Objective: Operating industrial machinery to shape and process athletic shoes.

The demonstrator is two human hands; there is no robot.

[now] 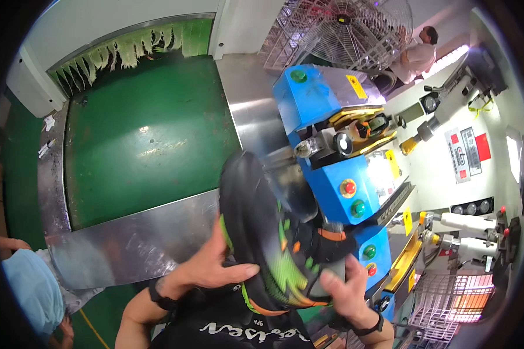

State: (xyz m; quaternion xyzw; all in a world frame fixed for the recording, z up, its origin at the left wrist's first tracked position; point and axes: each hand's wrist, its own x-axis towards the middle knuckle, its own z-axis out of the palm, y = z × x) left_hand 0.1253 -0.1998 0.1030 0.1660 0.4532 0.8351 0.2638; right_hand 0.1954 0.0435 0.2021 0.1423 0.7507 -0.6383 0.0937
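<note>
In front of my body I hold a black sneaker [282, 264] with bright green and orange patches. Its rounded dark toe points up and away, and the dark collar opening faces right. My left hand [215, 262] is closed on the left edge, its thumb lying along the side. Around the lower right end, my right hand [346, 288] is wrapped with the thumb on top. Parts of the fingers of both hands are hidden behind the shoe. Just beyond it stands a machine with a blue button box [337, 189] carrying red and green buttons.
A green conveyor belt [151, 139] with a metal border [128, 247] runs under a fringed curtain [122, 52]. Farther right are machine cylinders [471, 224], a wire basket [448, 296] and a large fan [349, 29]. One person [416, 58] is behind; another's blue garment [32, 285] shows lower left.
</note>
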